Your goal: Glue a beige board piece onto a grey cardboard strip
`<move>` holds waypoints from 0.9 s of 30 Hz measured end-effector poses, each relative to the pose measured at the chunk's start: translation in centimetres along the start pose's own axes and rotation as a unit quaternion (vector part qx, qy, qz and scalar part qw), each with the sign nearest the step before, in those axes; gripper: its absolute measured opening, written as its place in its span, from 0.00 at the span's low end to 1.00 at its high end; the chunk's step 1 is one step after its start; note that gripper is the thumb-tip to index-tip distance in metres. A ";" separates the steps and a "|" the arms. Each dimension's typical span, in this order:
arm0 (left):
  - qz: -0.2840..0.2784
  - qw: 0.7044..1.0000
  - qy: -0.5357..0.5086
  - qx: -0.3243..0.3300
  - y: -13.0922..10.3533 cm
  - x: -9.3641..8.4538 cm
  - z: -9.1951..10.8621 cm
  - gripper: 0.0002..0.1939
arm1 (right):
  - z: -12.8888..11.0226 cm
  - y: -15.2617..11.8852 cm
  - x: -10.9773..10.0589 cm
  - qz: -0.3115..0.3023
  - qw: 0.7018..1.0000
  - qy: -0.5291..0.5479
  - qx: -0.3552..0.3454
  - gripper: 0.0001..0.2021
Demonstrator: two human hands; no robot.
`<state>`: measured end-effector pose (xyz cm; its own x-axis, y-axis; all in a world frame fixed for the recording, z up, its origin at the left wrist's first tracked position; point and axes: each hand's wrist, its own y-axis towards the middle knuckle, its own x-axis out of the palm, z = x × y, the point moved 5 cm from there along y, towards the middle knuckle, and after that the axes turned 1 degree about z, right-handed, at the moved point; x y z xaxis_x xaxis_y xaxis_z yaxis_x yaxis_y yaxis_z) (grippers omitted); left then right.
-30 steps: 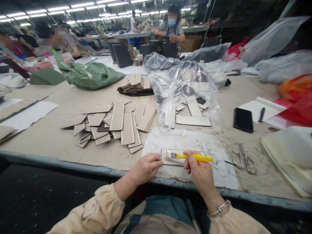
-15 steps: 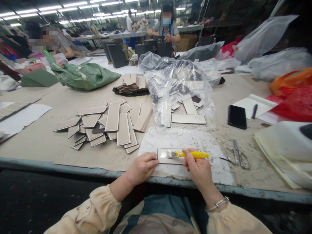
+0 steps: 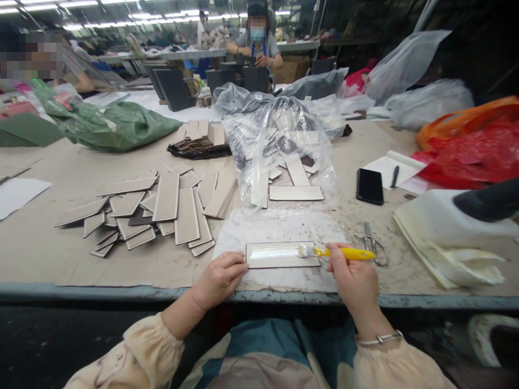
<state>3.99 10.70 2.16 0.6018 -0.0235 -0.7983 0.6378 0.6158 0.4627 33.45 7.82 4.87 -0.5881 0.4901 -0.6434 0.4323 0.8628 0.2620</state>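
Observation:
A flat rectangular piece (image 3: 279, 259) with a dark edge lies on a stained white sheet (image 3: 235, 229) near the table's front edge. My left hand (image 3: 221, 276) has its fingers closed at the piece's left end, pressing its corner. My right hand (image 3: 351, 273) grips a yellow-handled brush (image 3: 357, 253), whose bristles touch the piece right of its middle. A wet, shiny streak runs along the surface left of the bristles. To the left is a loose pile of beige pieces (image 3: 166, 197). Behind the sheet, a clear plastic bag (image 3: 279, 135) holds more pale pieces.
At the right are a black phone (image 3: 370, 186), a pen (image 3: 394, 176), scissors (image 3: 375, 246), a white container (image 3: 450, 221) and a red bag (image 3: 478, 156). A green bag (image 3: 125, 127) lies at the back left. A person (image 3: 259, 48) works across the table.
My right hand has moved the brush rightward along the piece, and the shiny streak is longer. My left hand stays at the left end. The whole view has shifted, with background things now farther left.

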 end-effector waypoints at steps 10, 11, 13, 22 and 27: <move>0.005 1.000 -0.005 0.002 0.1 -0.1 0.2 0.10 | -1.1 -1.0 -0.2 0.011 0.993 0.112 0.025 0.18; 0.005 1.000 -0.006 0.003 0.1 -0.1 0.2 0.09 | -1.7 -1.3 0.6 -0.017 0.984 0.168 0.050 0.18; 0.003 1.000 -0.008 0.003 0.1 0.0 0.2 0.09 | -2.9 -2.0 2.5 -0.073 0.961 0.252 0.090 0.19; 0.008 1.000 -0.015 0.006 -0.2 0.2 -0.2 0.08 | -5.2 -3.7 7.9 -0.181 0.931 0.300 0.100 0.18; 0.001 1.000 -0.016 0.000 -0.2 0.2 -0.2 0.08 | -5.1 -3.5 7.9 -0.186 0.950 0.246 0.046 0.16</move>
<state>3.94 10.71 1.83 0.6186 -0.0479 -0.7843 0.6362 0.6163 0.4642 23.81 9.29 2.55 -0.9502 0.1719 -0.2599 0.1768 0.9842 0.0044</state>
